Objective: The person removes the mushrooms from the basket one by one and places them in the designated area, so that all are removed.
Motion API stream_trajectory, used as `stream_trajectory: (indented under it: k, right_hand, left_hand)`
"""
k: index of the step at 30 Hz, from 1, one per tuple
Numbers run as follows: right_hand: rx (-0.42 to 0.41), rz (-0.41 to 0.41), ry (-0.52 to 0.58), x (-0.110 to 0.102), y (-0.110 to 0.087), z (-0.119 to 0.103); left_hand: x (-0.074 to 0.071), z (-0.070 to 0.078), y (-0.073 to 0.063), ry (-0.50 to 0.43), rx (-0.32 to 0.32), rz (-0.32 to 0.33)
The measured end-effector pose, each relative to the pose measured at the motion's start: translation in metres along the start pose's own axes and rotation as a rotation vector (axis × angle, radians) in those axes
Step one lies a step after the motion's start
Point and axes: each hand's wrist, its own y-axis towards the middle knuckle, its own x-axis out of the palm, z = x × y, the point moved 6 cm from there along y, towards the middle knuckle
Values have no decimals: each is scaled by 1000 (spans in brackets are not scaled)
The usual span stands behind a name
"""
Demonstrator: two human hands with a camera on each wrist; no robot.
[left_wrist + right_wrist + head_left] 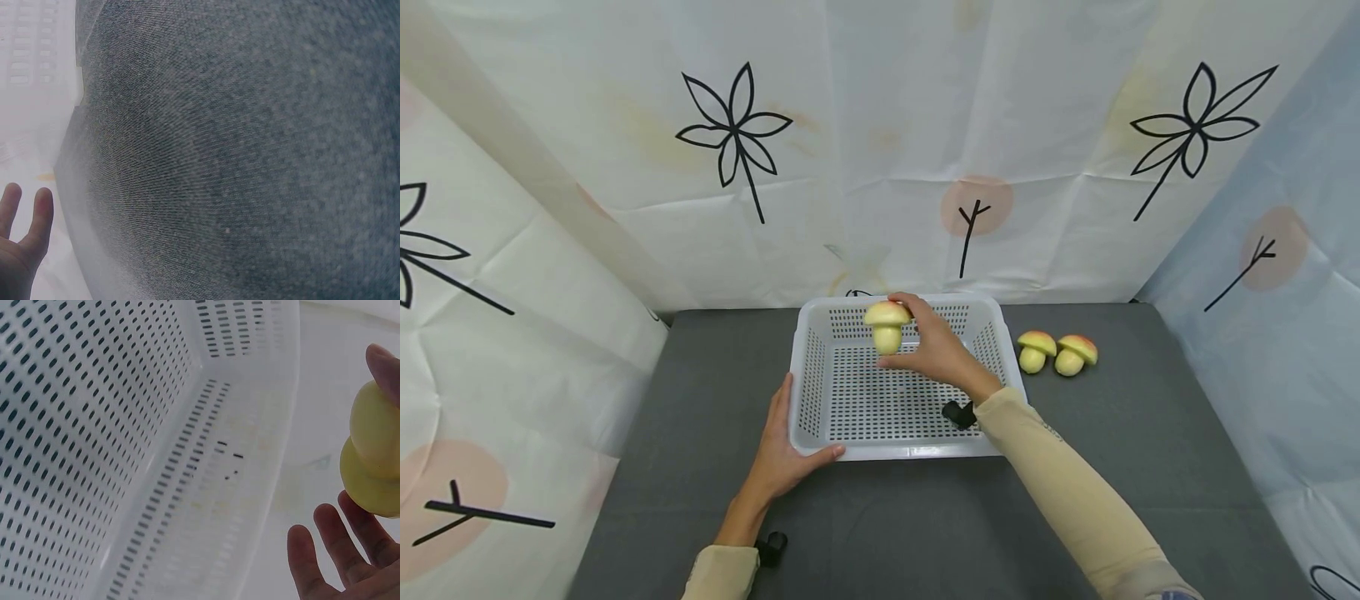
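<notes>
A toy mushroom (887, 327) with a yellow-and-orange cap and pale stem is pinched upright by my right hand (936, 346), above the white perforated basket (820, 450). The thumb is under the stem and the fingers are at the cap. In the right wrist view, the mushroom (373, 437) lies partly out of frame, between thumb and fingers. My left hand (778, 454) is at the basket's front left corner, its thumb along the front rim and its straight fingers beside the left wall. Two spread fingers (40, 222) show in the left wrist view.
Two more toy mushrooms (1034, 351) (1076, 355) lie side by side on the grey tabletop (1120, 467), right of the basket. White patterned cloth (865, 150) walls off the back and both sides. A black wrist device (958, 414) overlaps the basket's inside.
</notes>
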Motion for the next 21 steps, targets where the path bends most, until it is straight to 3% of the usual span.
stream_trajectory:
  k: [21]
  right_hand:
    - [-22, 113, -49, -67, -41, 19]
  left_hand:
    - [0, -1, 0, 5, -25, 2]
